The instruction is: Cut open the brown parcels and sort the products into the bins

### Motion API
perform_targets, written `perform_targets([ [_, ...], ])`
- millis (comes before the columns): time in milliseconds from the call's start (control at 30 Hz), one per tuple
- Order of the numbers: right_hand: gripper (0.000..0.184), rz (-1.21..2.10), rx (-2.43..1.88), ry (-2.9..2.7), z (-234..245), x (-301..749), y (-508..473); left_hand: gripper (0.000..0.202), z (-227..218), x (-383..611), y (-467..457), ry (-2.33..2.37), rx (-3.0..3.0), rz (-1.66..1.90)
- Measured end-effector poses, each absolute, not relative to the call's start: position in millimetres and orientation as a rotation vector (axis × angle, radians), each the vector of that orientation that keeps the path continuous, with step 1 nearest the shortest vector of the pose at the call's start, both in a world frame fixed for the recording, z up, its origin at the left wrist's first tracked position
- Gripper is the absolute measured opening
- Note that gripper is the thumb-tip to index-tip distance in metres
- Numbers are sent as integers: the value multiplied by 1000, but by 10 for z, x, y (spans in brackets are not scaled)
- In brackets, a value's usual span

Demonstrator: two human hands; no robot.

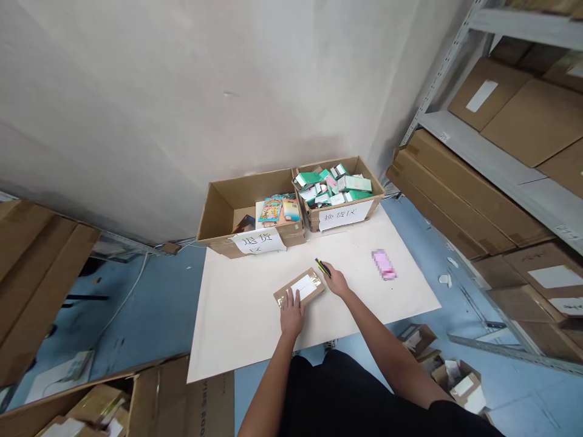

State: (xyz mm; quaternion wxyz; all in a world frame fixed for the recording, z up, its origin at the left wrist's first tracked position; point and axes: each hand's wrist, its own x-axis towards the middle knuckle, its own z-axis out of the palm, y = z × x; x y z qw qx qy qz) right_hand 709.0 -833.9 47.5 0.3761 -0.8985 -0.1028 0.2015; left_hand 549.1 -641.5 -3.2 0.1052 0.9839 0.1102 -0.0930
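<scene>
A small brown cardboard parcel point(315, 292) with a white label and shiny tape at its ends lies flat on the white table point(237, 321). My left hand point(292, 313) rests on the parcel's near left part, fingers spread over the label. Just past the parcel's right end, my right hand point(336, 281) is closed around a slim black and yellow box cutter point(323, 267). The cutter points up and left; whether its blade is out is too small to tell.
Behind the parcel stand an open carton point(218, 246) with booklets and another carton point(314, 220) full of small green-and-white boxes, both with handwritten signs. A blurred pink item point(384, 264) lies at right. Shelving point(501, 152) with cartons rises on the right; a parcel-filled carton point(136, 400) is lower left.
</scene>
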Motion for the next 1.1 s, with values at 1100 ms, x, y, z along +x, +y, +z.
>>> perform_targets([
  [1100, 54, 753, -2292, -599, 499, 7191, -8720, 64, -147, 5557, -6350, 335, 2864, -326],
])
